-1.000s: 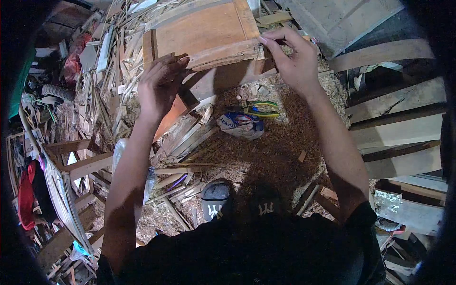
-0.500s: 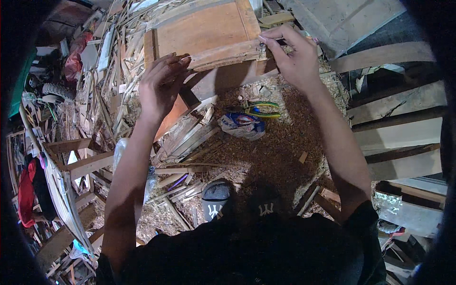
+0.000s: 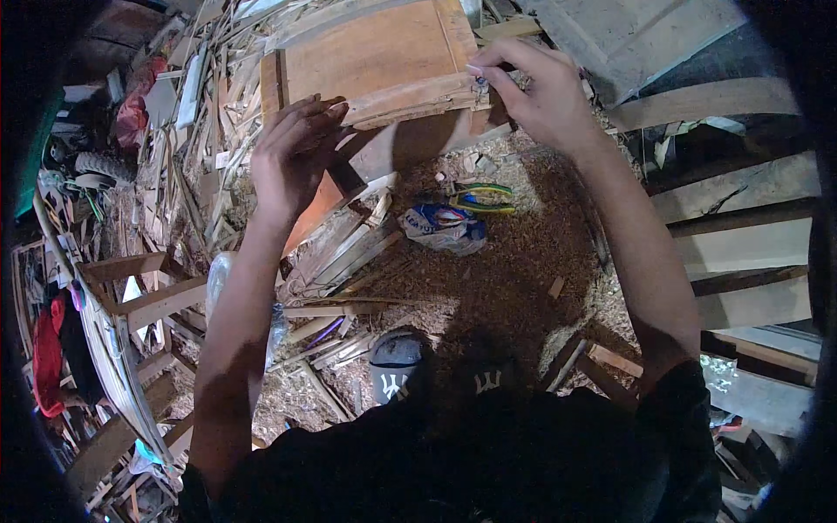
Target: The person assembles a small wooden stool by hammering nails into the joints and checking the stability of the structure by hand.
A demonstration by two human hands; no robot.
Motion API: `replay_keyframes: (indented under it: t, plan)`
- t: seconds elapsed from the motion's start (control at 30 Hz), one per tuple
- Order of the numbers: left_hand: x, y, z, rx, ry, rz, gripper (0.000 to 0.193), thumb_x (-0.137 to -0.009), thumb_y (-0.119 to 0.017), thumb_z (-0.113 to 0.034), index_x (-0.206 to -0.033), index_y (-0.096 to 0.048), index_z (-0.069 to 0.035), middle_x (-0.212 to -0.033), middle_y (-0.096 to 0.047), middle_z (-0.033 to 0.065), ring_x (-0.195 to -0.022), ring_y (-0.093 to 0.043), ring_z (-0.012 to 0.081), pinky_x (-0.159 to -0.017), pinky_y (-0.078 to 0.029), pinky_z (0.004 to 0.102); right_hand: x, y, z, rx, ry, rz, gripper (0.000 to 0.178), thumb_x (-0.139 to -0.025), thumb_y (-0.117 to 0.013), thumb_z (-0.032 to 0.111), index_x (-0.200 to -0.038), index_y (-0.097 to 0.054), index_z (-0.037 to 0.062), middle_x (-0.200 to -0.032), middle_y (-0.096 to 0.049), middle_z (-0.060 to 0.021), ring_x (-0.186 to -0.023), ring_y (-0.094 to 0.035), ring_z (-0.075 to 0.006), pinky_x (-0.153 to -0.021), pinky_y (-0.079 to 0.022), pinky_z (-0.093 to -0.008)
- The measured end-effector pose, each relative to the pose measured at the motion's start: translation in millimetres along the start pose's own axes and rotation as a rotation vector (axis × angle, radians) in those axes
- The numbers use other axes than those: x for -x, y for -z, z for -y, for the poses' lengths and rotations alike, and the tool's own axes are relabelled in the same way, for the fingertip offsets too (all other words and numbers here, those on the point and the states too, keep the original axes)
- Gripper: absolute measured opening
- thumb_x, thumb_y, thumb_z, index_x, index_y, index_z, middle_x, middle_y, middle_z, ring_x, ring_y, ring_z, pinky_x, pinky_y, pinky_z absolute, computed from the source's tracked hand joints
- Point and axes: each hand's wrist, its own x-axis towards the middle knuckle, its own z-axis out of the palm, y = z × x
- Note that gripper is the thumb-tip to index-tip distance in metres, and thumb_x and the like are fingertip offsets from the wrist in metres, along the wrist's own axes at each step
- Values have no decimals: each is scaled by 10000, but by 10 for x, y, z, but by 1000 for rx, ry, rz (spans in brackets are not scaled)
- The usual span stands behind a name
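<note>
A framed wooden panel [image 3: 375, 57], orange-brown with a worn and cracked near rail, lies ahead of me. My left hand [image 3: 292, 157] is at its near-left edge, fingers bent together over the rail. At the near-right corner my right hand [image 3: 540, 91] pinches thumb and forefinger together. A tiny pale bit shows at those fingertips, too small to name. Just below them a small dark metal-looking spot sits on the corner of the panel. Pliers [image 3: 482, 199] with yellow-green handles lie on the ground below, beside a crumpled blue and white plastic bag [image 3: 443, 228].
Wood scraps and strips [image 3: 187, 166] heap up on the left. A wooden frame [image 3: 144, 301] stands at the lower left. Pale boards [image 3: 741, 187] are stacked on the right, below a large grey panel [image 3: 636, 39]. Sawdust [image 3: 514, 261] covers the ground around my shoes [image 3: 397, 366].
My right fingertips have shifted slightly left and up at the panel's corner, uncovering the dark spot there. The right forearm has swung a little outward. My left hand has barely moved.
</note>
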Motion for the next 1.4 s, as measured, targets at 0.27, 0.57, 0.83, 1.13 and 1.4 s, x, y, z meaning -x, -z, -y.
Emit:
replay_keyframes:
  t: [0.27,0.57,0.83,1.13,1.4]
  plan:
    - [32,-20,21,21,20,-4,334,-825,-791,-16,-1153,-759,-70,-1166,-738,115,-1149,-681,308,-965,-541,396,-7,-15,-20,10,21,-1,128,-922,-708,142,-1019,-668,69,-816,-688,-139,-714,-689,-325,-646,-535,-405]
    - [22,-11,-13,38,15,-15,317,-832,-794,-28,-1145,-756,-56,-1151,-737,127,-1112,-692,305,-955,-545,396,-7,28,2,23,-140,73,143,-931,-731,133,-1009,-705,17,-939,-753,-119,-890,-746,-255,-780,-561,-353]
    - [28,-13,12,47,12,-19,305,-835,-782,-4,-1135,-754,-50,-1141,-740,136,-1101,-694,305,-944,-544,388,-65,47,25,-31,-27,51,103,-920,-711,150,-973,-676,70,-801,-697,-134,-738,-692,-315,-670,-524,-403]
    - [29,11,2,64,46,22,318,-852,-760,-15,-1164,-752,-77,-1178,-733,117,-1155,-669,314,-979,-525,399,-38,57,59,17,-132,78,138,-933,-707,191,-996,-680,71,-800,-690,-155,-744,-683,-349,-681,-524,-432]
    - [17,-21,-6,49,38,-11,326,-838,-793,-51,-1160,-750,-65,-1159,-745,109,-1137,-683,309,-969,-538,390,-10,56,21,-30,-88,16,160,-938,-707,193,-1042,-693,72,-880,-730,-131,-817,-724,-305,-744,-554,-393]
